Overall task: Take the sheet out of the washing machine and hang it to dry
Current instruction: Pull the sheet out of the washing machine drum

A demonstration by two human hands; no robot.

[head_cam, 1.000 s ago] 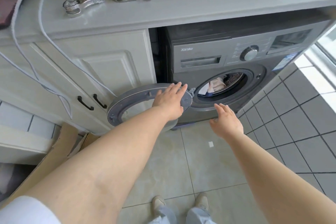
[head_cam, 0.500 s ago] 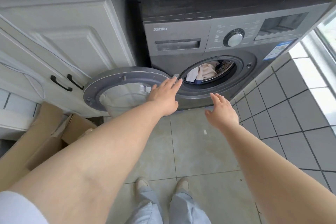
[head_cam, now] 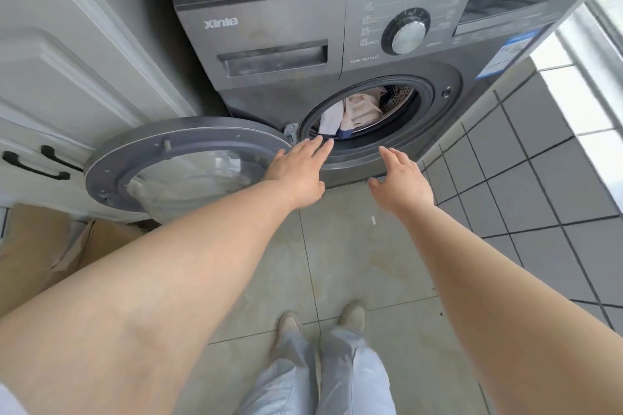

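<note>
We have come closer to the washing machine [head_cam: 269,54] than a moment ago. Our left hand [head_cam: 298,172] has left the open door [head_cam: 188,162] and now reaches the hole's edge, fingers straight, holding nothing. Our right hand [head_cam: 403,178] is spread and empty too. The sheet [head_cam: 359,111] is still bunched inside the drum (not touched yet), so we judge grabbing comes next.

The grey front-loading washing machine [head_cam: 279,91] stands with its round door [head_cam: 175,162] swung wide open to the left. Inside the drum, the sheet [head_cam: 360,109] lies bunched, pale cream and white, behind the opening's rim.
</note>
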